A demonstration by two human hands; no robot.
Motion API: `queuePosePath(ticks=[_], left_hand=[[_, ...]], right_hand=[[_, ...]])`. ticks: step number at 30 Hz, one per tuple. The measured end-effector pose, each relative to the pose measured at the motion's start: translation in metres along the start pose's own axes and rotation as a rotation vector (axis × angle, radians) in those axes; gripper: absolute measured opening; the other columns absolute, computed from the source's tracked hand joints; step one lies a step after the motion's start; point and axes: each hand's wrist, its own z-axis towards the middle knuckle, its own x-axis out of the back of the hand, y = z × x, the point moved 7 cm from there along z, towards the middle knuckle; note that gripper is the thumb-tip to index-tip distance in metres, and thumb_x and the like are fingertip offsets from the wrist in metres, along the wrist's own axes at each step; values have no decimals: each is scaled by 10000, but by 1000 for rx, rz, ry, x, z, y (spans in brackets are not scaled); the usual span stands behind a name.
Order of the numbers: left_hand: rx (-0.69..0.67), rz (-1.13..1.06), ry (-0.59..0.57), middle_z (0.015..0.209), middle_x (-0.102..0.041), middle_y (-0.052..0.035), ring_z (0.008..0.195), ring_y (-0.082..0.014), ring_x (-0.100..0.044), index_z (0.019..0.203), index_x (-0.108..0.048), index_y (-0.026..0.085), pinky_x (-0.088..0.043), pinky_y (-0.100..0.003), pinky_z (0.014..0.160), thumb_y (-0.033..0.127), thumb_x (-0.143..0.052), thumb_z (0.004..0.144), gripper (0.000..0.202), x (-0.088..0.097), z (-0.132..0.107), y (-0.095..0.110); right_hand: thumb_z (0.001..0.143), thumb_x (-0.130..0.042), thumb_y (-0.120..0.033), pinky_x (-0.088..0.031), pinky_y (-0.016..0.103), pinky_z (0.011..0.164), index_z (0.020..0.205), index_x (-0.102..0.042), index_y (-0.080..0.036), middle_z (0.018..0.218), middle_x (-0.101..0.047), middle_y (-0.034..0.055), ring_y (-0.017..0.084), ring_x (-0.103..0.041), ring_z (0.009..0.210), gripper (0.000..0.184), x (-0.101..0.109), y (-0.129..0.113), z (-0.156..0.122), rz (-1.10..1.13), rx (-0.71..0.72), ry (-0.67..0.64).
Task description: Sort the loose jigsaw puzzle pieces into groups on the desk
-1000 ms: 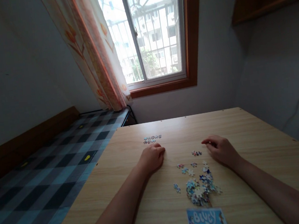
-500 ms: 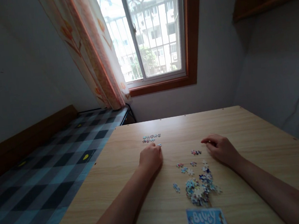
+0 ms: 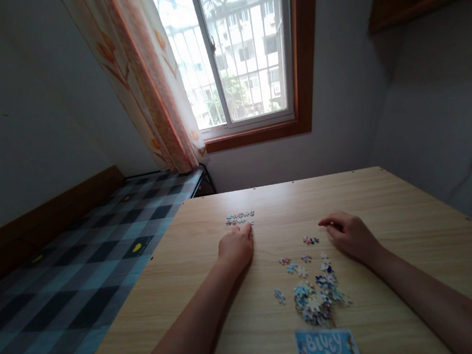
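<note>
My left hand [image 3: 236, 247] reaches over the table with fingers closed. Its fingertips press on a small jigsaw puzzle piece [image 3: 251, 223] at the right end of the nearer row. Two short rows of puzzle pieces [image 3: 240, 215] lie just beyond these fingers. On the right, my right hand [image 3: 351, 236] rests on the tabletop, loosely curled, its index finger pointing left and a gap showing by the thumb. Nothing shows in it. Close to its left are a few puzzle pieces [image 3: 311, 240]. Nearer to me lies a heap of mixed puzzle pieces [image 3: 314, 301], with several loose ones around it.
A blue packet marked "Bluey" [image 3: 329, 349] lies at the near side of the wooden table [image 3: 272, 198]. Left of the table is a bed with a checked cover [image 3: 100, 260]. A window [image 3: 247, 50] with a curtain [image 3: 144, 85] is behind, and a wooden shelf [image 3: 426, 14] hangs upper right.
My left hand has moved slightly away from me, bringing its puzzle piece up to the end of the nearer row. My right hand has stayed in place.
</note>
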Motion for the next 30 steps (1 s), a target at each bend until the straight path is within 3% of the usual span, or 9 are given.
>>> queuePosePath(ticks=[15,30], left_hand=[[11,-23,42,1111,-651,-143,1029,-272,-613,1325,-538,235,-481,-357,804,447,-339,963,464,-6,10,2],[36,-44,12,1138,-636,-144,968,-270,-629,1321,-530,239,-479,-365,779,465,-328,964,468,-6,9,1]], right_hand=[[797,-480,-206,-456,275,700,826,-724,-187,847,-699,53,160,-602,741,247,-1,-3,1,-17,11,-1],[793,-484,-194,-462,281,706,837,-725,-188,878,-704,61,171,-614,775,245,-1,-1,0,-12,20,1]])
